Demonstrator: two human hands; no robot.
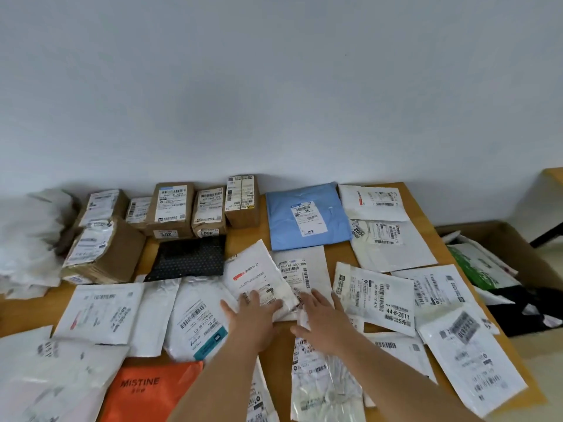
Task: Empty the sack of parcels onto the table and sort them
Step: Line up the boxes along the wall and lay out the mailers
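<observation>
Presently, step: sorting of mailers.
Left hand (255, 312): fingers spread flat on white mailer (260, 277).
Mailer: on worktop (342, 254), long axis running away leftward.
Right hand (320, 315): open, just beside.

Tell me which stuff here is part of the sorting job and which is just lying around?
Part of the job:
left hand and right hand, flat on white mailers
brown boxes at the back
blue mailer
black dotted mailer
orange mailer
wooden table

Just lying around:
open cardboard carton on the floor, right
white wall
</observation>
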